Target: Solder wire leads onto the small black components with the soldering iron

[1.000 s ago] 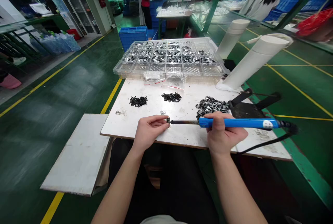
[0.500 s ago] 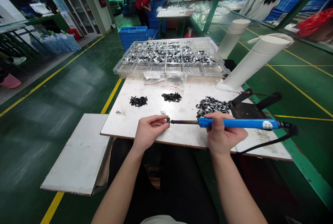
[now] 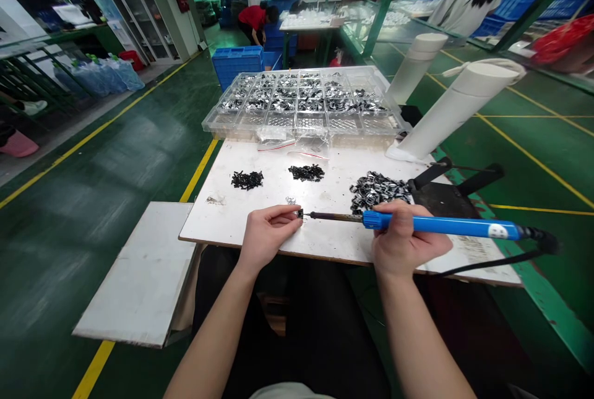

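Note:
Between its thumb and fingers, my left hand point(image 3: 266, 232) pinches a small dark part point(image 3: 300, 214) above the white table point(image 3: 223, 216). My right hand point(image 3: 408, 241) is wrapped round the blue handle of a soldering iron point(image 3: 445, 224), whose tip points left, close to the small part; whether they touch is too small to tell. Behind my hands lie a left pile of black pieces point(image 3: 247, 180), a middle pile of black pieces point(image 3: 306, 173) and, at the right, a heap of shiny metal-and-black parts point(image 3: 375, 190).
A clear compartment tray point(image 3: 304, 122) with many small parts stands at the back. To the right are a black stand point(image 3: 440, 198) and white tubes point(image 3: 459, 111). A small board point(image 3: 134, 275) sits lower left. Other people are in the background.
My right hand has moved slightly right with the soldering iron, drawing its tip back from the small part. My left hand has stayed almost still. A person in red has bent lower.

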### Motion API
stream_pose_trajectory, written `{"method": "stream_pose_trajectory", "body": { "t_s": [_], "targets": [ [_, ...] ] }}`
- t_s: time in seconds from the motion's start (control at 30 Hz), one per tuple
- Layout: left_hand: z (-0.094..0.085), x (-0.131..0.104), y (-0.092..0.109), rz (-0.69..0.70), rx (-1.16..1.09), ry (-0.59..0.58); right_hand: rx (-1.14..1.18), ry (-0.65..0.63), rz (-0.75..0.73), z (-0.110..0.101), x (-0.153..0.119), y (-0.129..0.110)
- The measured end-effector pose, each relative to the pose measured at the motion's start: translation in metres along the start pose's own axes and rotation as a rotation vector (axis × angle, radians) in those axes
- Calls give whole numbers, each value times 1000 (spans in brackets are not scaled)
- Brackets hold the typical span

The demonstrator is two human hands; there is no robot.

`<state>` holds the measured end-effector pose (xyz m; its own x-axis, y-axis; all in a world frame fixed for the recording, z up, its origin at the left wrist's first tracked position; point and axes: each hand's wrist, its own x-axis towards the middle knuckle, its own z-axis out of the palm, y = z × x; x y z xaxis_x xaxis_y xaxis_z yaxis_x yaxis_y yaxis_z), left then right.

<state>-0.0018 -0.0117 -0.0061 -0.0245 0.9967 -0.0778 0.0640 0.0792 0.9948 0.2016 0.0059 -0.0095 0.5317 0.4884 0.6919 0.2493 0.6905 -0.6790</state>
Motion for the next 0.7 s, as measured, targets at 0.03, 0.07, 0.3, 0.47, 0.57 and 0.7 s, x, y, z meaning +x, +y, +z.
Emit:
{"method": "stream_pose_trajectory", "body": {
  "t_s": [0.03,0.07,0.3,0.47,0.57,0.7],
  "targets": [
    [0,0,0,2,5,4,-13,2,-1,0,0,0],
    [1,0,-1,5,10,6,-30,-2,-2,0,0,-1],
    [1,-1,0,20,27,3,-44,-51,-20,-2,-2,0],
    [2,-1,1,24,33,0,-61,-83,-21,-2,-2,-1],
    [2,-1,2,20,33,3,-47,-89,-30,-2,-2,0],
    [2,-1,3,19,30,4,-69,-104,5,-2,-2,0]
  ]
}}
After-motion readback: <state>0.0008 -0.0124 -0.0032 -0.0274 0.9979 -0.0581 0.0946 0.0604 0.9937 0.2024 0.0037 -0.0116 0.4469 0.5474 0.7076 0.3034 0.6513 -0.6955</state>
